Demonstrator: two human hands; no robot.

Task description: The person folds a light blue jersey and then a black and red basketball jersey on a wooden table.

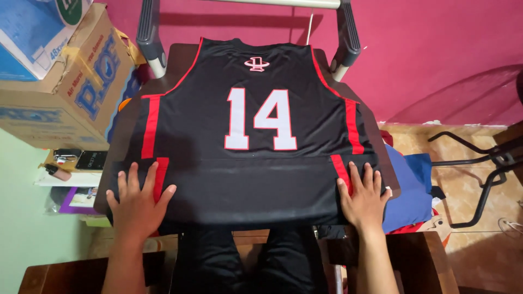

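A black sleeveless sports jersey (256, 71) with red side stripes and a white number lies flat on a dark board (387, 174). Black folded cloth with red stripes (245, 190) lies across the jersey's lower part. My left hand (136, 204) presses flat on the cloth's left end, fingers spread. My right hand (364, 198) rests flat on its right end beside a red stripe. Neither hand grips anything. More black cloth (245, 261) hangs down below the board's near edge.
Stacked cardboard boxes (60, 81) stand at the left, with small items on a shelf (71, 163) beneath. Two grey padded arms (150, 38) rise behind the board against a pink wall. Blue and red clothes (411, 190) lie at the right, near a black metal frame (485, 174) on the floor.
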